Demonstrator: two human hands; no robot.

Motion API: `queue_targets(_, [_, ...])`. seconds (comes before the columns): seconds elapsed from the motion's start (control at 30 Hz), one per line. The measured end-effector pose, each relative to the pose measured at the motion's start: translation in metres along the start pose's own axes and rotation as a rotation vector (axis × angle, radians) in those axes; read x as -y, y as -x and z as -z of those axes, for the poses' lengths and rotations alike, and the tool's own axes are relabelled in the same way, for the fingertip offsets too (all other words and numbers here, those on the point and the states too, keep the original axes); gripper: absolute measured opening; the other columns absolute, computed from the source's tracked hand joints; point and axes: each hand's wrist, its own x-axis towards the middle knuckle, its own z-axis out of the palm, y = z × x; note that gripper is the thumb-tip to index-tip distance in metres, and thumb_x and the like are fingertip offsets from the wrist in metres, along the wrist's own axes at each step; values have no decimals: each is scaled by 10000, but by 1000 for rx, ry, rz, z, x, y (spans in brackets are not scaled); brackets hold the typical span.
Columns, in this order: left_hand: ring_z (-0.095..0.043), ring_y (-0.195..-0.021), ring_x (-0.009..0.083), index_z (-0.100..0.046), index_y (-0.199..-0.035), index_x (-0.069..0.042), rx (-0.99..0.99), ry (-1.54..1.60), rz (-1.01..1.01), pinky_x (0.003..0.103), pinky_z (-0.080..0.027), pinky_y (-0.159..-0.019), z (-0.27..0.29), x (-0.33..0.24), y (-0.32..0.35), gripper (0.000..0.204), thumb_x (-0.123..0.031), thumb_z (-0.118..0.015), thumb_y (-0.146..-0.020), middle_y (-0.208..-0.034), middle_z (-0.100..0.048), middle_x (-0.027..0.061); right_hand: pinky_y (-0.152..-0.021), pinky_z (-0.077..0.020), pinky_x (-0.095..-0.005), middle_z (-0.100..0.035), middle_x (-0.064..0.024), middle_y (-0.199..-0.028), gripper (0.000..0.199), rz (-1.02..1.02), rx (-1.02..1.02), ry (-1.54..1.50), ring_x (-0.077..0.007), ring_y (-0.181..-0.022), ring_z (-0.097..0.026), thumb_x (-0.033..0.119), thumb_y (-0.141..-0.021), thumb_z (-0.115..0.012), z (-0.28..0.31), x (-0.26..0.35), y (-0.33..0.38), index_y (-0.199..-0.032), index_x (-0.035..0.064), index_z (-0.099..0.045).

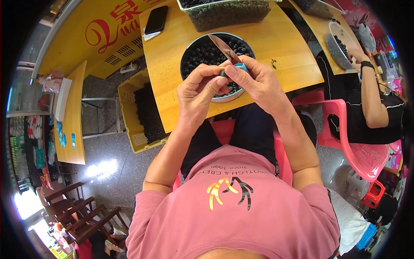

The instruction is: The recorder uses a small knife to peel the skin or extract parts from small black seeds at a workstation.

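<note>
In my right hand (pixel 260 82) is a small knife (pixel 220 45) with a blue handle; its blade points up and to the left, over the bowl. My left hand (pixel 192 91) pinches a small dark, rounded piece (pixel 223 73) between thumb and fingertips, close against my right thumb. Both hands meet just above the near side of a round metal bowl (pixel 229 99). Many small dark round pieces (pixel 199 58) fill much of it, some with ring-like ends; their kind is unclear. Fingers cover part of the bowl and of the knife's handle.
A clear tub (pixel 228 18) of dark pieces stands beyond the bowl, with a phone (pixel 156 20) at the far left of the wooden table (pixel 284 56). A yellow crate (pixel 126 97) of dark pieces sits on the floor. Rightward, another person's hand (pixel 359 57) reaches to a white basin (pixel 340 32).
</note>
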Motion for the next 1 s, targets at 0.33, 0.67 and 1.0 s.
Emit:
queue_targets(0.33, [-600,-745,93,-616,-1057,38,-408,-439,-96,221,-491,-684,96,-34,25,156,7,-613,-904,-850,-640,59,-769,-449,-214,-640,-5,-857,246,-73,-75,149,-66,-822,-576,217,-966,-588,20,-16,0,-1039,-4,-667])
queue_targets(0.67, [-578,-1013,277,-644,-1027,-6,-268,-1383,-275,354,-472,-845,140,-50,17,205,-63,-680,-833,-1005,-628,130,-768,-437,-221,-615,-2,-796,263,-102,-145,292,-69,-797,-562,238,-966,-589,34,-27,6,-1037,-1,-673])
queue_targets(1.0, [-584,-878,290,-666,-875,-52,844,-1611,-275,408,-468,-776,53,15,-60,96,-71,-636,-786,-868,-609,91,-760,-447,-223,-626,-11,-814,263,-90,-140,328,-74,-795,-565,221,-963,-591,31,-25,11,-1045,-18,-664])
